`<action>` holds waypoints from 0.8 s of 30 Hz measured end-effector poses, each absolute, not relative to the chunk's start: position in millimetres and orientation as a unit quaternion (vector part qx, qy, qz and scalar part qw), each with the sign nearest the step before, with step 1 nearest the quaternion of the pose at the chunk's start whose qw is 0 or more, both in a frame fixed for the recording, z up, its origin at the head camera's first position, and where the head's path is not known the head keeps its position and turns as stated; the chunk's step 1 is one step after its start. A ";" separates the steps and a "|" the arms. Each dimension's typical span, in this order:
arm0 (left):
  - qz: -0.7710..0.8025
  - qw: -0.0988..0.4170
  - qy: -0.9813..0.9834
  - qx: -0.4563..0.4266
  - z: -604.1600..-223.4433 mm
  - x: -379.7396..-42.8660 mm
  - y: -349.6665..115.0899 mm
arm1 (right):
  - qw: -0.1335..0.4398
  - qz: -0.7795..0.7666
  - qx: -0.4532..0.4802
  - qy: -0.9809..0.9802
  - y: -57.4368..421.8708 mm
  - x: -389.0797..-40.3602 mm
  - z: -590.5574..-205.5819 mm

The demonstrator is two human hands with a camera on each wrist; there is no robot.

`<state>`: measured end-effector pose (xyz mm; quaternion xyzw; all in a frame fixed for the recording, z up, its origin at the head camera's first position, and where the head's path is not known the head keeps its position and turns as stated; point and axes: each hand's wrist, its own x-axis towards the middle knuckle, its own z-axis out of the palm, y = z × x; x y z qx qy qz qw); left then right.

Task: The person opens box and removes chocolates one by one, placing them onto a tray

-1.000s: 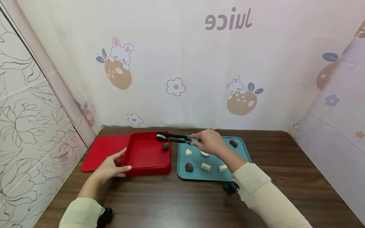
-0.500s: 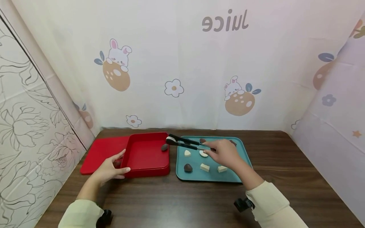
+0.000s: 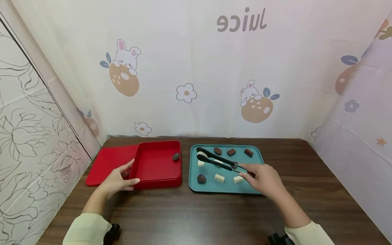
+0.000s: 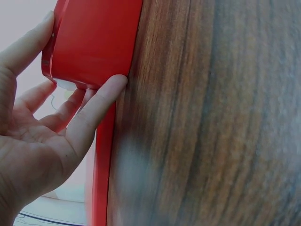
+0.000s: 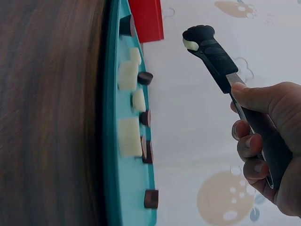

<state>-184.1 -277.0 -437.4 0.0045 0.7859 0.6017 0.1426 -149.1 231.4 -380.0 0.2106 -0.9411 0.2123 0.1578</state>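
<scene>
My right hand (image 3: 261, 177) grips black-tipped tongs (image 3: 220, 164), thumb on one arm and fingers curled round the other. Between the tong tips is a round white chocolate (image 5: 190, 44), raised above the teal tray (image 3: 193, 186). Brown and white chocolates lie spread over that tray, among them a dark one (image 3: 201, 178) at front left and a white bar (image 3: 219, 178). My left hand (image 3: 114, 182) rests at the near left corner of a red box (image 3: 157, 184), fingers spread, index at the rim and thumb low on the wall. One dark chocolate (image 3: 176, 157) lies inside the box.
A flat red lid (image 3: 105, 163) lies left of the box, beside it on the brown wooden table (image 3: 183, 214). Printed curtains (image 3: 190, 68) hang right behind the table and along both sides.
My right hand has drawn the tongs and white chocolate right and towards me, from over the box's right edge to over the tray. The left hand stays at the box corner.
</scene>
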 end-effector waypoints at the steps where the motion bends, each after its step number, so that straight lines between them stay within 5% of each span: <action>1: 0.602 0.143 0.785 0.005 -437.7 -184.1 -276.8 | 0.161 0.213 0.204 -0.942 234.3 -145.4 -380.7; 24: 0.598 0.139 0.789 0.003 -439.6 -183.6 -276.9 | 0.175 0.179 0.040 -0.967 291.2 -93.7 -397.0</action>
